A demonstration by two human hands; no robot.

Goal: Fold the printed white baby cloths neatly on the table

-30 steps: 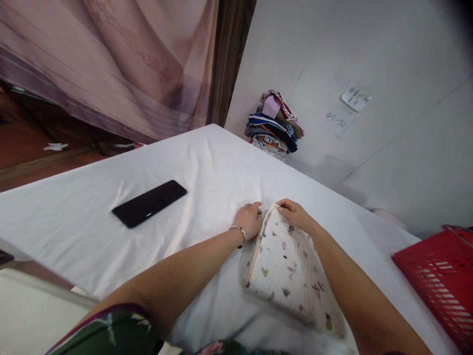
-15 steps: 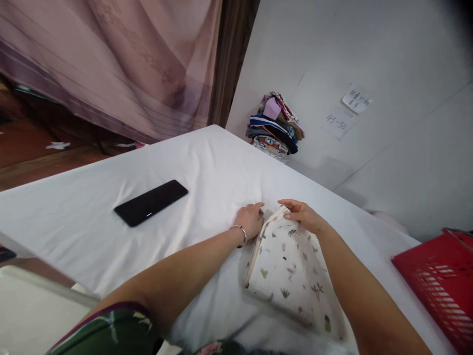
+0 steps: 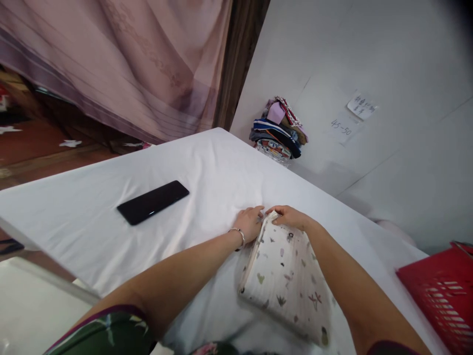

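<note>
A folded white cloth [image 3: 284,278] printed with small coloured figures lies on the white-covered table [image 3: 111,212] in front of me. My left hand [image 3: 250,222], with a bracelet at the wrist, rests with curled fingers at the cloth's far left corner. My right hand [image 3: 290,217] lies on the far edge of the cloth, its fingers closed on that same corner. The two hands nearly touch.
A black phone [image 3: 153,201] lies face up on the table to the left. A stack of folded clothes [image 3: 280,129] sits at the wall behind the table. A red plastic basket [image 3: 443,291] stands at the right edge. Pink curtains [image 3: 121,64] hang at the back left.
My right hand lifted the cloth's far corner slightly, then pressed it back down and slid left toward my left hand. The view shifted a little.
</note>
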